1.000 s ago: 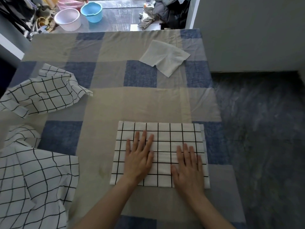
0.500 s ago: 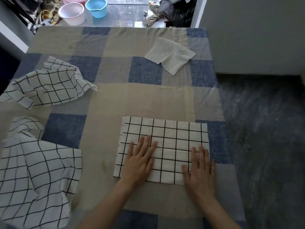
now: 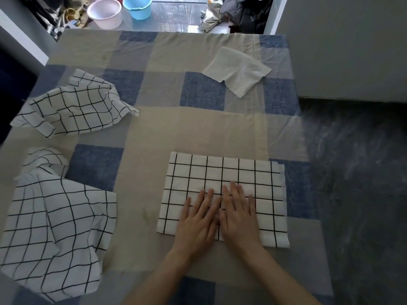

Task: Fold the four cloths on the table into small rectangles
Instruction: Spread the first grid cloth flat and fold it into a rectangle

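Note:
A white cloth with a black grid [image 3: 222, 172], folded into a flat rectangle, lies near the table's front right. My left hand [image 3: 198, 223] and my right hand [image 3: 239, 216] rest flat on its near half, side by side and touching, fingers spread. A crumpled grid cloth [image 3: 72, 106] lies at the left. Another, larger grid cloth [image 3: 55, 234] sits loosely bunched at the front left. A plain white cloth [image 3: 236, 70] lies loosely folded at the far right.
The table [image 3: 154, 128] wears a beige and blue checked cover. Its right edge drops to a dark floor [image 3: 356, 172]. Beyond the far edge stand a pink basin [image 3: 104, 13], a blue basin [image 3: 137, 6] and piled clothes [image 3: 237, 12].
My right hand has slid left across the folded cloth until it touches my left hand. The left hand has stayed near the cloth's front middle.

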The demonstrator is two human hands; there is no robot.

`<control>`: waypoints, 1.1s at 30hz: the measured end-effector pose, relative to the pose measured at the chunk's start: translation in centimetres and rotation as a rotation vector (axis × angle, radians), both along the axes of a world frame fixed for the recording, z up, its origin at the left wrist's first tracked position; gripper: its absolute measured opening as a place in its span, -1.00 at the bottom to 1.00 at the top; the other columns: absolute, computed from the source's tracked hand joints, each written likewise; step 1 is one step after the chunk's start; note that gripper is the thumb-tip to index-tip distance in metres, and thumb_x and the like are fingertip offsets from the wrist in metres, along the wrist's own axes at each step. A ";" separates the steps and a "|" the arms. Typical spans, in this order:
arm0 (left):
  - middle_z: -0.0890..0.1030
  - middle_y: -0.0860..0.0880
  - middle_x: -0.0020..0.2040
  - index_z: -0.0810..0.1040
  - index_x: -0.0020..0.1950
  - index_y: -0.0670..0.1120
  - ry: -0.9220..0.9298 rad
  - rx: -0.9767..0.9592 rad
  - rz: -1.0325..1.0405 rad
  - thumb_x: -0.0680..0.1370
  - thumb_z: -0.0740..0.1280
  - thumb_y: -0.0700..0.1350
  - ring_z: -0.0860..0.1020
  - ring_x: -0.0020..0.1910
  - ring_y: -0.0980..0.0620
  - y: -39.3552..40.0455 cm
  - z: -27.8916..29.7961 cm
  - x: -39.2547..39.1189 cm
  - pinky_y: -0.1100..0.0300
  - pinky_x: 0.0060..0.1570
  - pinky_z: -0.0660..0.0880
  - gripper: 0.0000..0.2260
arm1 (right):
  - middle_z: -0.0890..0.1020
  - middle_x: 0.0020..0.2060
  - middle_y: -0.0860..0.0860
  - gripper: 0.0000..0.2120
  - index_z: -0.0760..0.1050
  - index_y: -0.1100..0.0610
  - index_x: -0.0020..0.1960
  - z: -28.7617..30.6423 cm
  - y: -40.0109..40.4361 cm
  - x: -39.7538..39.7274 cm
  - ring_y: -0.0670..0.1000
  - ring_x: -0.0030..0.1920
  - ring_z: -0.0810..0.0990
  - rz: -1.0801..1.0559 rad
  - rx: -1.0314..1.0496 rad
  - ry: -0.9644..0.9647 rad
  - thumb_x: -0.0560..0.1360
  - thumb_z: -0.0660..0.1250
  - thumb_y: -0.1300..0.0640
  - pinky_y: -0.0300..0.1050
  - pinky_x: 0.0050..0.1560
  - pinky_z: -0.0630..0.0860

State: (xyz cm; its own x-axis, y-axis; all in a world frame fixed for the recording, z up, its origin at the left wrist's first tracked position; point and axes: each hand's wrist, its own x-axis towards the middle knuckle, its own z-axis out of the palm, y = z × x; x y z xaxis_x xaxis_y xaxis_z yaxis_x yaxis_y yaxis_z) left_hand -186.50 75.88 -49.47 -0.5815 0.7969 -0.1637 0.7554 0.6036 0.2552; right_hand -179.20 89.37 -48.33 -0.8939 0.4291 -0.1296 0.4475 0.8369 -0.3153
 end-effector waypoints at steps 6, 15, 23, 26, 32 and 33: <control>0.02 0.01 0.60 0.07 0.58 0.08 0.022 -0.046 0.096 0.61 0.04 0.08 0.00 0.57 -0.04 -2.9 0.2 -2.0 -0.14 0.48 -0.03 -0.48 | 0.03 0.58 0.00 -0.41 0.02 0.01 0.58 -0.6 2.8 2.9 -0.01 0.57 -0.08 -0.027 0.047 -0.049 0.58 0.02 -0.07 0.15 0.51 -0.05; -0.20 -0.08 0.59 -0.14 0.59 0.06 0.006 -0.167 0.024 0.44 0.02 0.50 -0.20 0.57 -0.07 -5.9 1.3 -4.2 -0.14 0.46 -0.14 -0.13 | 0.09 0.56 0.09 -0.39 0.02 0.05 0.58 0.4 6.6 8.5 0.10 0.54 0.06 -0.361 0.024 -0.146 0.59 -0.16 -0.17 0.23 0.49 0.06; -0.12 -0.09 0.60 -0.04 0.60 0.00 0.068 0.036 -0.077 0.57 0.08 0.26 -0.13 0.57 -0.11 -2.7 5.0 -0.4 -0.13 0.45 -0.06 -0.32 | 0.38 0.32 0.19 -0.46 0.26 0.22 0.44 3.8 3.4 9.0 0.14 0.25 0.35 -0.546 0.006 0.035 0.50 0.32 0.17 0.12 0.18 0.41; -0.02 -0.08 0.60 0.09 0.58 0.05 0.034 -0.006 -0.272 0.57 0.08 0.21 -0.02 0.57 -0.15 -2.4 4.1 4.3 -0.19 0.39 0.01 -0.39 | 0.33 0.29 0.24 -0.39 0.18 0.22 0.45 4.6 1.9 9.4 0.18 0.21 0.33 -0.708 -0.160 -0.056 0.50 0.33 0.07 0.08 0.11 0.41; 0.11 -0.24 0.56 0.12 0.56 0.17 -0.052 -0.219 -0.253 0.43 0.13 0.42 0.01 0.51 -0.34 -2.9 2.2 6.7 -0.37 0.28 0.00 -0.26 | 0.39 0.29 0.29 -0.29 0.20 0.31 0.41 5.4 2.3 8.6 0.26 0.18 0.47 -1.010 -0.553 0.002 0.42 0.48 0.10 0.00 -0.01 0.48; 0.09 -0.24 0.56 0.10 0.56 0.19 -0.073 -0.235 -0.262 0.42 0.12 0.44 -0.01 0.51 -0.35 -2.6 2.6 6.6 -0.38 0.28 -0.01 -0.25 | 0.49 0.22 0.28 -0.32 0.26 0.33 0.37 5.3 2.7 8.3 0.24 0.13 0.53 -1.069 -0.657 0.051 0.41 0.50 0.12 -0.06 -0.10 0.51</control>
State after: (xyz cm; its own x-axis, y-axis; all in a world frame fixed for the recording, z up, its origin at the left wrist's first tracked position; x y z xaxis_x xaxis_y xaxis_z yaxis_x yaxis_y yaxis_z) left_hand -179.91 73.24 -46.91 -0.3423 0.8532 -0.3935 0.8772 0.4403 0.1917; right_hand -170.88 92.08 -43.00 -0.1497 0.8085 -0.5692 0.7793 -0.2578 -0.5712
